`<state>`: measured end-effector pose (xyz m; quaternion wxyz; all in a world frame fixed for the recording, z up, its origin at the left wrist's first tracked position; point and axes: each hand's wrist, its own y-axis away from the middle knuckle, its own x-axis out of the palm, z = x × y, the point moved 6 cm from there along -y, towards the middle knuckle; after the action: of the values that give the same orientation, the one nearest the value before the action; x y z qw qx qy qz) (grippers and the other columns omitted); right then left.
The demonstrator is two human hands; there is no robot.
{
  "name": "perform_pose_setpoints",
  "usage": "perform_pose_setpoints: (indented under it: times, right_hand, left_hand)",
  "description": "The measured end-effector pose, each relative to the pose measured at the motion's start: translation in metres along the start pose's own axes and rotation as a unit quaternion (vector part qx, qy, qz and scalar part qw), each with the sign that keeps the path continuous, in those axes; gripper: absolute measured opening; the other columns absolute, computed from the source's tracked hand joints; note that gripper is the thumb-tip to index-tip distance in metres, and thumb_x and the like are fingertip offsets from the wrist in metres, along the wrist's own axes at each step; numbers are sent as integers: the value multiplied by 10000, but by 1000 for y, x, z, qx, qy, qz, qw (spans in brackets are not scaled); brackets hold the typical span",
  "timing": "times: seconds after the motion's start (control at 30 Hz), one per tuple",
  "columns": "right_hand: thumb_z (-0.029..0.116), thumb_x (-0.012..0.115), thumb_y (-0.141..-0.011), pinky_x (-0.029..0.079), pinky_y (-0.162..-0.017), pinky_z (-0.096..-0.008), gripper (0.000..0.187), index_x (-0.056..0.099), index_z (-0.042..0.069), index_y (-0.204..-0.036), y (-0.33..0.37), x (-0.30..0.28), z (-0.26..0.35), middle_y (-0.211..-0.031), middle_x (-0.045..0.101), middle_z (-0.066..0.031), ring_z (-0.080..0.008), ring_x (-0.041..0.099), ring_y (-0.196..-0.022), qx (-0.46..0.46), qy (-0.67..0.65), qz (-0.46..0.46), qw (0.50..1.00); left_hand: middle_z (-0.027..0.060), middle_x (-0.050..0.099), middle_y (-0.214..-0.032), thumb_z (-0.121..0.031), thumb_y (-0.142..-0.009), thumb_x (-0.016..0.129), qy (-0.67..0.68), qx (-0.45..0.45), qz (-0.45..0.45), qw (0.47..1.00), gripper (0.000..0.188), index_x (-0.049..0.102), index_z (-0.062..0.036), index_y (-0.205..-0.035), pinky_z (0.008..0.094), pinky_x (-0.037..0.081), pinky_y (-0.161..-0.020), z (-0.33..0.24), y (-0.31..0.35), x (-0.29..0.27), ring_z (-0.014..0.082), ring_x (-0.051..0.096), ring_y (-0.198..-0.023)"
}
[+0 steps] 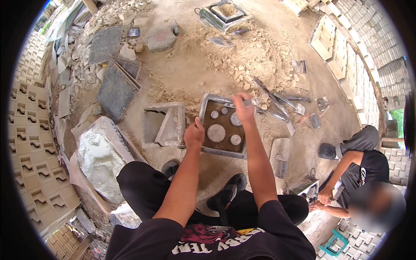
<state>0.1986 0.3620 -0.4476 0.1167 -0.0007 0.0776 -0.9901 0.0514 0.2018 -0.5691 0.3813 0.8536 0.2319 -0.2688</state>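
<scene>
A square grey mould lies on the ground in front of me, with several round pale discs of different sizes, such as a large disc, set on its brown inner face. My left hand is closed at the mould's left edge, thumb up, its fingers curled and partly hidden. Over the mould's upper right part, my right hand is closed round a small grey piece; most of that piece is hidden in the fist. Left of the mould stands a square concrete frame with a loose triangular slab inside.
An open sack of white powder stands at the left. Dark flat plates lie beyond it. Metal bars and small tools lie right of the mould. A co-worker crouches at the right. Pale blocks are stacked behind.
</scene>
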Motion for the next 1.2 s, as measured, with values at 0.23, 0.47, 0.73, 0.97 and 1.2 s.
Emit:
perform_pose_setpoints:
  times: [0.23,0.47,0.73,0.97,1.2]
  right_hand:
    - [72,564,-848,289,-481,-243,285,448,69,-587,-15,16,18,-584,438,64,-23,389,-564,68,-59,19,996]
    - [73,558,-838,271,-463,-259,309,405,46,-570,-8,37,-8,-548,382,69,-28,346,-534,51,6,46,998]
    - [44,550,-826,251,-443,-264,308,391,62,-563,2,60,12,-535,364,60,-30,326,-518,-8,-16,23,1000]
    - [59,568,-831,272,-479,-268,295,402,58,-586,-7,46,16,-542,347,58,-40,352,-549,40,3,12,999]
    - [61,530,-858,315,-495,-268,257,449,21,-617,-9,53,0,-561,428,42,-53,384,-560,16,53,40,998]
  left_hand:
    - [261,651,-965,-517,-963,233,-3,11,-13,1000,654,684,-48,-1033,525,437,-879,7,1,-3,461,582,-977]
    - [265,647,-976,-515,-964,224,13,27,-8,1000,660,683,-44,-1019,529,436,-877,-5,3,-1,466,581,-975]
    - [244,656,-968,-423,-949,361,-110,133,26,985,494,667,-38,-983,500,466,-869,-6,-29,-17,424,606,-977]
    - [189,669,-883,-345,-918,538,53,376,39,924,367,614,-2,-1026,374,500,-732,-228,62,-207,277,662,-819]
    - [178,654,-797,-312,-909,565,178,394,-6,901,347,627,29,-922,372,489,-661,-219,87,-235,244,646,-721]
